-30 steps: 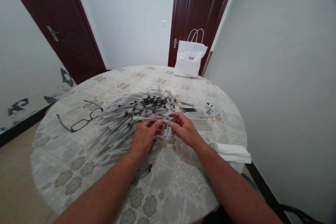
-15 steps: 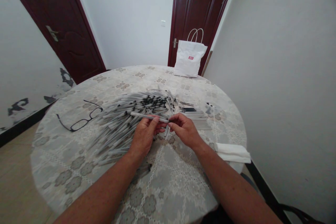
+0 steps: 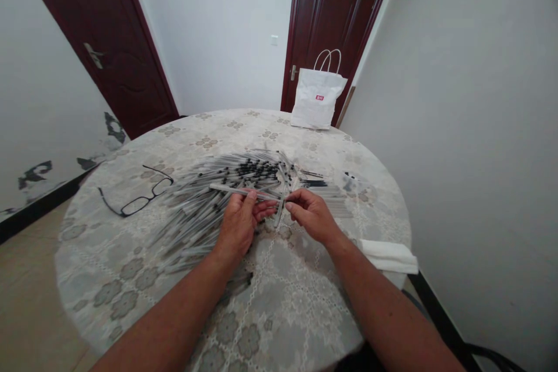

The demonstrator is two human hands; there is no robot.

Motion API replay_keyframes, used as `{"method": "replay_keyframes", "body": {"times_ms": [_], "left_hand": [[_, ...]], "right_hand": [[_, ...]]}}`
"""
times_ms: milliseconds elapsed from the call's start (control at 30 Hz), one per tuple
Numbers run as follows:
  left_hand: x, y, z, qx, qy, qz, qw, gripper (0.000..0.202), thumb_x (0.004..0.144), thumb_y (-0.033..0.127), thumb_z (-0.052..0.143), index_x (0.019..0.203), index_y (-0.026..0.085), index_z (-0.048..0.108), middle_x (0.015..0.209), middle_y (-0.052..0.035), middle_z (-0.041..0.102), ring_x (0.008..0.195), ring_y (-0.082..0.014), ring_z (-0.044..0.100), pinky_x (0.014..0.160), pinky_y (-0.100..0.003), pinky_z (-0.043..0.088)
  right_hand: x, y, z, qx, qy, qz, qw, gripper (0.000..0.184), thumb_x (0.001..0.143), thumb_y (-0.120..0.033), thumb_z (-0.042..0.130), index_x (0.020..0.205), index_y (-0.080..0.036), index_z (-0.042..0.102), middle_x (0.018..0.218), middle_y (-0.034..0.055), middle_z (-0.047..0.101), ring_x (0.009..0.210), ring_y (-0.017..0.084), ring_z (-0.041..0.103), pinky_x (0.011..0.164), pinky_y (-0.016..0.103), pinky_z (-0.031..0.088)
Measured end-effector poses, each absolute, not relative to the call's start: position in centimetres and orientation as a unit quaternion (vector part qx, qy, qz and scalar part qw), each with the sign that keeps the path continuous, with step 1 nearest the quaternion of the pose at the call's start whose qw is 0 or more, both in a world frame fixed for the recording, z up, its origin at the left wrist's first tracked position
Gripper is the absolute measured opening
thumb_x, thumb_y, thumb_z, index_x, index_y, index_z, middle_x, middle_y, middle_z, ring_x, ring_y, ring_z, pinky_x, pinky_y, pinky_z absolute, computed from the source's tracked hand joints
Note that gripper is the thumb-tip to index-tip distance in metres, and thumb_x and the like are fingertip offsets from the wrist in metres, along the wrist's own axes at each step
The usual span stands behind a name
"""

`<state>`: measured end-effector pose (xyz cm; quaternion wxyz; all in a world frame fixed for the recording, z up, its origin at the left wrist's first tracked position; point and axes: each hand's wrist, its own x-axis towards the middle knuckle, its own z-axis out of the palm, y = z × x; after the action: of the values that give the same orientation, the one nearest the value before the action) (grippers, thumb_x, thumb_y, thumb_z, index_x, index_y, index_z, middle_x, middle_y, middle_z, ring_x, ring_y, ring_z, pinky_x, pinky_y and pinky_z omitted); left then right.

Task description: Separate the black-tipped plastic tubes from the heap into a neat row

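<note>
My left hand (image 3: 239,218) holds a slim, translucent pen-like tube (image 3: 226,188) between thumb and fingers, with the tube's long end pointing left. Close to its right end, my right hand (image 3: 307,212) is closed in a pinch; what sits between those fingertips is too small to make out. Under and beyond my left hand spreads a big pile of similar tubes (image 3: 187,215), many with black ends (image 3: 257,168). Just past my right hand lie several clear tubes in a row (image 3: 337,200), with dark thin pieces (image 3: 313,183) by them.
Eyeglasses (image 3: 136,205) lie at the left on the round table's patterned cloth (image 3: 244,331). A white paper bag (image 3: 318,102) stands at the far edge. At the right edge is a folded white cloth or tissue (image 3: 387,256). Small dark bits (image 3: 349,174) lie at the right.
My right hand has drawn slightly away to the right from the tube's end. My left fingers have opened out a little beneath the tube. The view has shifted slightly.
</note>
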<state>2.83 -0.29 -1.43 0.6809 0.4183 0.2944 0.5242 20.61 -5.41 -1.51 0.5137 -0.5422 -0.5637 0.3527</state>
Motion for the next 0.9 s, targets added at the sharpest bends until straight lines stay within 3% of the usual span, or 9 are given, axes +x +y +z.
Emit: {"method": "replay_keyframes", "body": {"times_ms": [167,233,300,433,533,667,800,900], "left_hand": [[2.7,-0.1,-1.6,0.429,0.320,0.528,0.659,0.029,0.089,0.043,0.065,0.100,0.023,0.048,0.094,0.0002,0.068,0.085,-0.0209,0.075,0.076,-0.037,0.062],[2.7,-0.1,-1.8,0.445,0.324,0.511,0.660,0.029,0.090,0.044,0.064,0.102,0.022,0.048,0.094,-0.0010,0.068,0.086,-0.0220,0.075,0.077,-0.038,0.062],[2.7,-0.3,-2.1,0.461,0.325,0.493,0.662,0.031,0.090,0.046,0.064,0.102,0.022,0.049,0.094,-0.0019,0.069,0.086,-0.0232,0.076,0.077,-0.039,0.062],[2.7,-0.5,-2.3,0.480,0.334,0.469,0.662,0.031,0.090,0.047,0.064,0.101,0.022,0.049,0.095,-0.0028,0.070,0.084,-0.0242,0.076,0.077,-0.042,0.063],[2.8,-0.7,-2.3,0.494,0.339,0.458,0.657,0.030,0.090,0.048,0.063,0.100,0.023,0.049,0.095,-0.0032,0.070,0.083,-0.0246,0.076,0.076,-0.043,0.063],[2.8,-1.1,-2.2,0.535,0.339,0.452,0.628,0.029,0.091,0.049,0.061,0.101,0.023,0.050,0.096,-0.0027,0.069,0.081,-0.0235,0.076,0.074,-0.042,0.064],[2.7,-1.6,-1.9,0.592,0.340,0.440,0.583,0.029,0.092,0.048,0.060,0.102,0.022,0.054,0.096,-0.0044,0.070,0.080,-0.0224,0.075,0.075,-0.039,0.063],[2.6,-1.7,-1.8,0.612,0.351,0.438,0.557,0.028,0.091,0.047,0.062,0.101,0.021,0.057,0.095,-0.0056,0.071,0.078,-0.0220,0.074,0.072,-0.036,0.062]], "right_hand": [[24.6,-5.5,-0.9,-0.571,-0.662,0.333,0.355,0.011,0.080,-0.020,0.062,0.084,-0.019,0.071,0.071,-0.0010,0.066,0.061,0.012,0.056,0.055,0.022,0.042],[26.8,-5.5,-0.6,-0.606,-0.650,0.291,0.355,0.012,0.079,-0.020,0.062,0.083,-0.018,0.073,0.073,0.0006,0.068,0.062,0.013,0.058,0.056,0.023,0.043],[29.0,-5.5,-0.3,-0.652,-0.577,0.218,0.440,0.017,0.080,-0.026,0.062,0.090,-0.017,0.073,0.078,0.0028,0.070,0.061,0.013,0.059,0.056,0.025,0.045],[32.4,-5.3,0.2,-0.634,-0.392,0.085,0.661,0.052,0.083,-0.034,0.060,0.133,-0.019,0.058,0.115,0.0098,0.070,0.068,0.014,0.064,0.053,0.025,0.048],[32.7,-5.1,0.1,-0.609,-0.365,0.085,0.699,0.055,0.083,-0.035,0.060,0.136,-0.019,0.056,0.121,0.0118,0.069,0.070,0.013,0.064,0.050,0.024,0.048],[28.7,-5.1,-0.4,-0.601,-0.444,0.190,0.637,0.035,0.084,-0.040,0.065,0.109,-0.015,0.069,0.095,0.0094,0.074,0.061,0.013,0.060,0.049,0.025,0.046],[23.1,-5.6,-0.4,-0.534,-0.655,0.256,0.469,0.023,0.087,-0.031,0.066,0.107,-0.021,0.073,0.092,0.0042,0.074,0.075,0.016,0.064,0.069,0.028,0.050],[20.8,-6.0,-0.4,-0.511,-0.711,0.225,0.428,0.019,0.090,-0.025,0.064,0.105,-0.023,0.074,0.090,0.0025,0.073,0.078,0.016,0.064,0.072,0.027,0.047]]}}
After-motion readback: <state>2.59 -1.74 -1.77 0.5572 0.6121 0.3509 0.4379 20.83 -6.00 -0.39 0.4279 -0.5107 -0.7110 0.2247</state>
